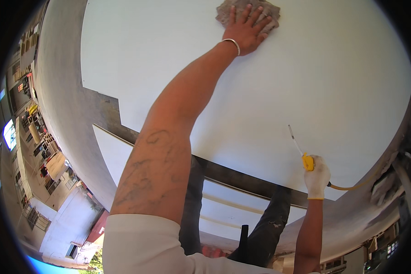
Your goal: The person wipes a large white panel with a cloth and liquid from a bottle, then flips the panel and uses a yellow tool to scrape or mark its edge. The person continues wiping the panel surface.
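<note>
Left grip [245,28]: fingers spreading flat, pressing a grey rag [246,10] onto the white panel [242,86] near its far edge. Right grip [317,176], gloved: closing round a yellow air gun [307,160], nozzle angling over the near edge, hose [351,187] trailing right.

Large white panel [269,96], flat, smooth, fills most of view. 1 grey rag [247,10] lies on its far edge. Second white board [118,157] sits lower, below the near edge, on a dark frame [242,176].
</note>
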The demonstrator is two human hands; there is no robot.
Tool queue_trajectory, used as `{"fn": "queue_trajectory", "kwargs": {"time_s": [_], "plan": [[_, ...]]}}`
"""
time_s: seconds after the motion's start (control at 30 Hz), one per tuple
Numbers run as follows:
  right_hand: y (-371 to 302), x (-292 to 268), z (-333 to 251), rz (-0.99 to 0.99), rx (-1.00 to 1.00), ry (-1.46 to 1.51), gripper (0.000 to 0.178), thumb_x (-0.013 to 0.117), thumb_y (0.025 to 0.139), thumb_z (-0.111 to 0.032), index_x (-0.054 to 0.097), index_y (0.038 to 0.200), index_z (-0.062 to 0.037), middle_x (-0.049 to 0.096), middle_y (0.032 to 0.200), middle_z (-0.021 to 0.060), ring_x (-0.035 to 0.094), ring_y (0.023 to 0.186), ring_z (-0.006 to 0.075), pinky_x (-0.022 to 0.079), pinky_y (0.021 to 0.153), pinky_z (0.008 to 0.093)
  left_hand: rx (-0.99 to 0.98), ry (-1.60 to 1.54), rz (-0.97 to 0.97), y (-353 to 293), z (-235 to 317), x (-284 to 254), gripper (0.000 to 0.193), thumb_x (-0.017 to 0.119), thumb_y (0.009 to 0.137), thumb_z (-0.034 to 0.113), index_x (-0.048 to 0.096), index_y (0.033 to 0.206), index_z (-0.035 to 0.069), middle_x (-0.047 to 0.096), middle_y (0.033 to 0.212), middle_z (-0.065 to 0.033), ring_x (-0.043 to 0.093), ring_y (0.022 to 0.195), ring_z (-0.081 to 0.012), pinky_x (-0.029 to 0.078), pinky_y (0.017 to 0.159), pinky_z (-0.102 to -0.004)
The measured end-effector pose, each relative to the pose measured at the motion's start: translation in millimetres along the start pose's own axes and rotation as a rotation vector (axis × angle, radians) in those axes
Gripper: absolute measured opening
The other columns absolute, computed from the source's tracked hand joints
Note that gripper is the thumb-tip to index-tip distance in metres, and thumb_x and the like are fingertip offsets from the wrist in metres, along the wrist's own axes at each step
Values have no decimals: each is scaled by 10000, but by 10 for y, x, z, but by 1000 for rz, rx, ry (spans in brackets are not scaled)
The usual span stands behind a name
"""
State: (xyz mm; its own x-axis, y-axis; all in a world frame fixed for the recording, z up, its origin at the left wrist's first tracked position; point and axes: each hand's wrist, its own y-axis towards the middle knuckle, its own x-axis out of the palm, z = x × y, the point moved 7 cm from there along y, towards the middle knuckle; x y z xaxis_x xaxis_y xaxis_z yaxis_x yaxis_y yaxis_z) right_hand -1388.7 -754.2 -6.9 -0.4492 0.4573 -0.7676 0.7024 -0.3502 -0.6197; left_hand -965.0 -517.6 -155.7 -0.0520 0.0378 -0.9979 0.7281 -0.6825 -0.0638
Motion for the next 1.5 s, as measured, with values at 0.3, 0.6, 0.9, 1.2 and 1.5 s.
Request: {"fn": "queue_trajectory", "kwargs": {"time_s": [0.3, 0.6, 0.9, 1.2, 1.5], "plan": [[749, 433, -1719, 3, -42, 155, 224, 777, 905, -193, 736, 1124, -166, 750, 1124, 62, 730, 981, 325, 568, 826, 403, -646, 56, -224, -986, -2897, -345, 708, 258, 1126, 477, 144, 1722, 112, 41, 1801, -172, -4, 1651, -409, 0, 1283, -644], [935, 375, -1752, 243, 2, 275, 239, 772, 899, -164, 707, 1129, -170, 736, 1097, 51, 727, 954, 312, 570, 847, 391, 443, -287, -114, -1058, -9, -248, 490, 393, 1092, 598, 478, 1561, 487, 233, 1772, 36, 49, 1650, -383, -75, 1240, -785], [772, 707, -2129, 156, -203, 165, 301, 788, 834, -115, 699, 1118, -160, 725, 1099, 40, 725, 924, 321, 568, 781, 392, -289, 139, -17, -639, -3761, -410, 671, 312, 1120, 484, 291, 1697, 143, 184, 1777, -181, 55, 1639, -437, 55, 1311, -567], [492, 558, -2536, 93, -290, 123, 247, 822, 817, -152, 700, 1032, -151, 712, 1051, 45, 717, 889, 330, 557, 738, 418, -502, -161, -99, -3053, -2698, -255, 648, 436, 1085, 461, 422, 1634, 116, 52, 1786, -217, -23, 1619, -519, -63, 1231, -736], [325, 1001, -2442, -176, -314, -22, 251, 809, 819, -206, 716, 1047, -158, 716, 1048, 39, 723, 877, 337, 565, 756, 439, -281, -36, 242, -1334, -3347, -314, 577, 436, 1091, 491, 443, 1630, 285, 196, 1777, -140, 113, 1619, -470, 35, 1229, -754]]}}
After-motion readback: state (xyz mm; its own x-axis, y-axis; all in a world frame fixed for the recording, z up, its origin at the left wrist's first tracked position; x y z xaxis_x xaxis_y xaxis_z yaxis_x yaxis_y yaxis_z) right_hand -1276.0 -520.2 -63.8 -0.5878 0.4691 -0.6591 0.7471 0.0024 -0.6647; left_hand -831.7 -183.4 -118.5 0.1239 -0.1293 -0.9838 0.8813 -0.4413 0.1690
